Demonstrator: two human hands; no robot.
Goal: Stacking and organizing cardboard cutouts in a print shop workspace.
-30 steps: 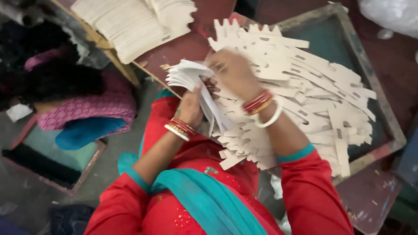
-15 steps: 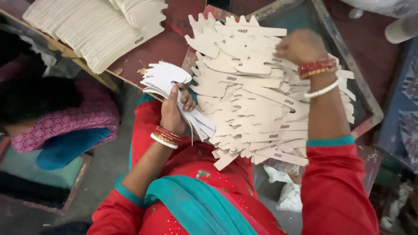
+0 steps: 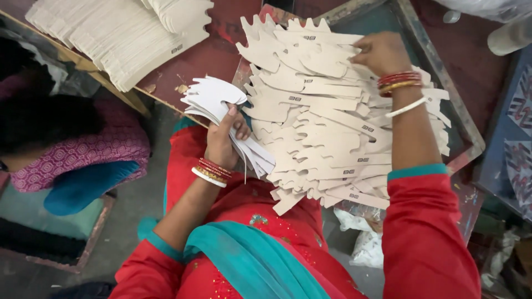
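Observation:
My left hand (image 3: 226,139) grips a thick stack of white die-cut card pieces (image 3: 215,99), held fanned out above my lap. My right hand (image 3: 381,52) reaches over a wide spread of beige die-cut card pieces (image 3: 321,127) and pinches the edge of one at the far side of the pile. The beige pieces overlap in rows on a framed board (image 3: 463,130) in front of me. Both wrists wear red and gold bangles; my sleeves are red with teal cuffs.
A long row of stacked beige card pieces (image 3: 116,39) lies on a dark red table (image 3: 213,41) at the upper left. Another person in pink patterned clothing (image 3: 77,152) sits at the left. Crumpled white plastic (image 3: 357,238) lies below the board.
My right hand has moved from the near middle of the beige pile up to its far edge. My left hand has kept its hold on the white stack.

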